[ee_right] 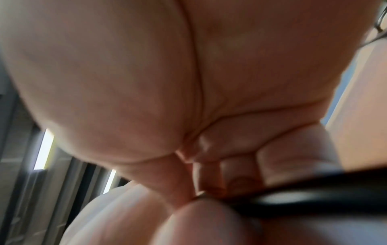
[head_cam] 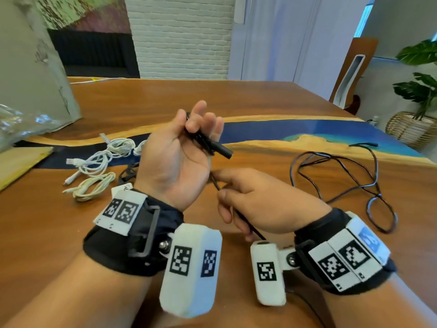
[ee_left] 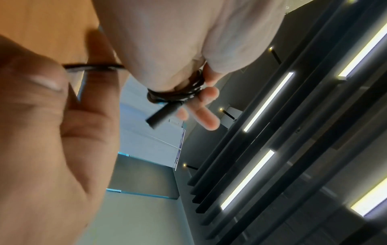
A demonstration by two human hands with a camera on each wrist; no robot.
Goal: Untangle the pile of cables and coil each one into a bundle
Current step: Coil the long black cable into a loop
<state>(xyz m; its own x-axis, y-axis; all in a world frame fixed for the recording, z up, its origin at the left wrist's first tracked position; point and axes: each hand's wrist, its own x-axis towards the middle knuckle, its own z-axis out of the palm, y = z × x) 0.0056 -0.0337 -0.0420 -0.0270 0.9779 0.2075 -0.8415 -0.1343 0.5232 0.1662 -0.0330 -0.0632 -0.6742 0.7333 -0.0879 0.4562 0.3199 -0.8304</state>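
My left hand (head_cam: pixel 196 129) is raised palm up over the wooden table (head_cam: pixel 260 110). It holds a few turns of the black cable (head_cam: pixel 205 143) wound round its fingers, with the plug (head_cam: pixel 222 151) sticking out to the right. In the left wrist view those cable turns (ee_left: pixel 178 94) and the plug (ee_left: pixel 163 114) sit at the fingertips. Just below, my right hand (head_cam: pixel 222 185) pinches the same cable (ee_right: pixel 293 197) between thumb and fingers. The loose black cable (head_cam: pixel 343 181) trails in loops on the table to the right.
White cables (head_cam: pixel 101 157) and a coiled beige cable (head_cam: pixel 94 185) lie on the table to the left, with another dark cable (head_cam: pixel 127 174) behind my left wrist. A clear plastic bag (head_cam: pixel 19 124) and a pale board (head_cam: pixel 21 162) sit at the far left.
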